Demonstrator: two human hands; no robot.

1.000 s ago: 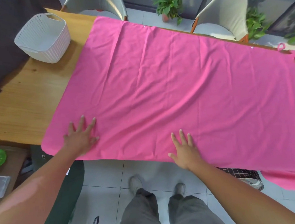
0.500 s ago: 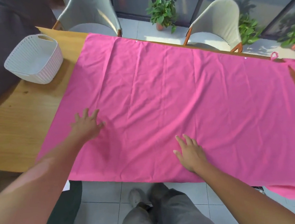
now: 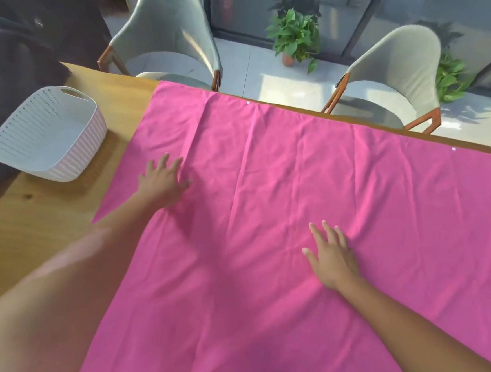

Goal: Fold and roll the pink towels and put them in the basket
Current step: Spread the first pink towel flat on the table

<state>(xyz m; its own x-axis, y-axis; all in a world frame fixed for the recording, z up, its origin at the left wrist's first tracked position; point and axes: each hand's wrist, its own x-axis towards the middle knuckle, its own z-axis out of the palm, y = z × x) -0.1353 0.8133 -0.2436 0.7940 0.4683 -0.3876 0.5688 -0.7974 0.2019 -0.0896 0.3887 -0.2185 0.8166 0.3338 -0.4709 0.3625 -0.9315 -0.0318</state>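
1. Across the middle and right of the frame, a pink towel (image 3: 313, 209) lies spread flat on the wooden surface (image 3: 36, 225), with soft creases running through it. Its near edge hangs past the surface at the bottom of the frame.
2. At centre left, the left hand (image 3: 162, 183) rests palm down on the towel near its left edge, its fingers (image 3: 164, 160) straight and slightly spread.
3. At lower centre, the right hand (image 3: 332, 255) lies palm down on the towel, its fingers (image 3: 328, 232) straight and a little apart, thumb out to the left.
4. Both forearms reach in from the bottom of the frame over the cloth.
5. At upper left, a white basket (image 3: 69, 158) stands on the bare wood, just beside the towel's left edge but apart from it; nothing shows inside it.
6. Along the top, two pale chairs (image 3: 168, 42) stand at the far side of the surface, with a potted plant (image 3: 295, 38) on the floor between them.
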